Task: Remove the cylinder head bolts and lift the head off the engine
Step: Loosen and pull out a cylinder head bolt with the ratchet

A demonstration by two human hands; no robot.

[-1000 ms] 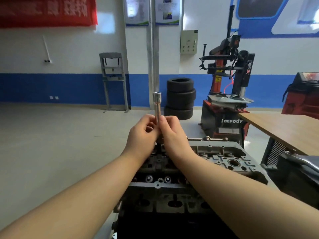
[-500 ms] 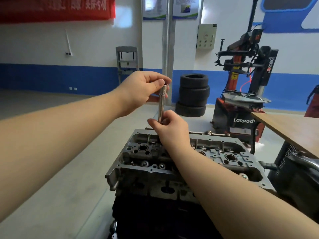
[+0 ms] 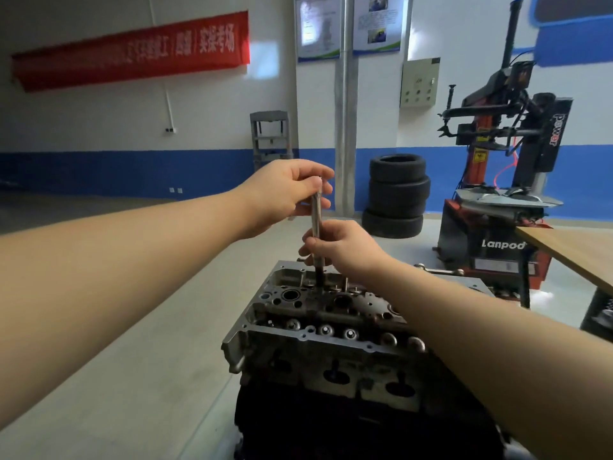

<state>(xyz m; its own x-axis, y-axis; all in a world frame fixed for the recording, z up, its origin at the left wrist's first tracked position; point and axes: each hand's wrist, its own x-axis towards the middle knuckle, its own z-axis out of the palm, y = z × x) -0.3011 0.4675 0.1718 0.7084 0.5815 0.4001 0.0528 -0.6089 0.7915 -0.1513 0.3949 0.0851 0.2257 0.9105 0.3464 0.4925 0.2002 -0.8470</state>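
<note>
A grey aluminium cylinder head (image 3: 318, 340) sits on top of a dark engine block (image 3: 331, 423) in the lower middle. A long steel socket extension (image 3: 315, 215) stands upright with its lower end down in the far left part of the head. My left hand (image 3: 285, 190) pinches the top of the extension from the left. My right hand (image 3: 345, 247) grips its shaft lower down, just above the head. The bolt under the tool is hidden.
A wooden table (image 3: 577, 250) edge runs in from the right. Behind it stands a red and black tyre changer (image 3: 497, 200). Three stacked tyres (image 3: 396, 195) sit by a grey pillar (image 3: 345, 127). Bare concrete floor lies to the left of the engine.
My left hand let go of the shaft beside my right hand and moved up to pinch the top of the extension. The view swung to the left and the engine now appears further right.
</note>
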